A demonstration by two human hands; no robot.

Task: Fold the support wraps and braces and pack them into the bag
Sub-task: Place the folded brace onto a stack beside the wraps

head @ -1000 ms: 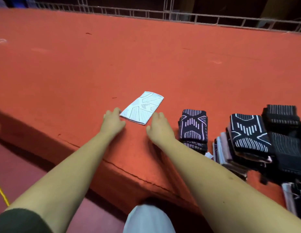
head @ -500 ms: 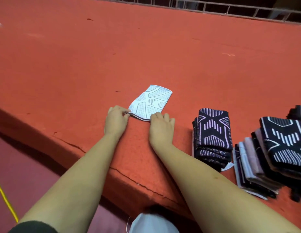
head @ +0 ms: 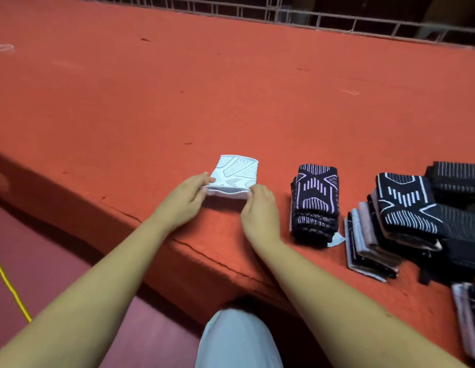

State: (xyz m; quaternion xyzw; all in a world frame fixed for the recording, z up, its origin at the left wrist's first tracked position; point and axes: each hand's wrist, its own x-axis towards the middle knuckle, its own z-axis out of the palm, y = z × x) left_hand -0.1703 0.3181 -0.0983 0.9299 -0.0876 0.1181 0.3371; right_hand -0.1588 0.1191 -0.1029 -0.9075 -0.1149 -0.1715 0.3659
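A white patterned support wrap (head: pixel 236 172) lies on the orange table (head: pixel 231 88) near its front edge, with its near end lifted and doubled up. My left hand (head: pixel 184 199) pinches the wrap's near left corner. My right hand (head: pixel 260 205) pinches the near right corner. A stack of folded black wraps with lilac markings (head: pixel 314 203) stands just right of my right hand. No bag is in view.
At the right edge lies a larger pile of black, grey and pale folded wraps (head: pixel 406 221). A metal railing (head: pixel 310 18) runs along the table's far side. My knee in pale trousers (head: pixel 239 338) shows below the table's cracked front edge, and a yellow cord (head: pixel 10 288) crosses the floor.
Both hands went from resting beside the flat wrap to pinching its near corners and lifting that end up over the rest. The view shifted, so the stacks appear further left.
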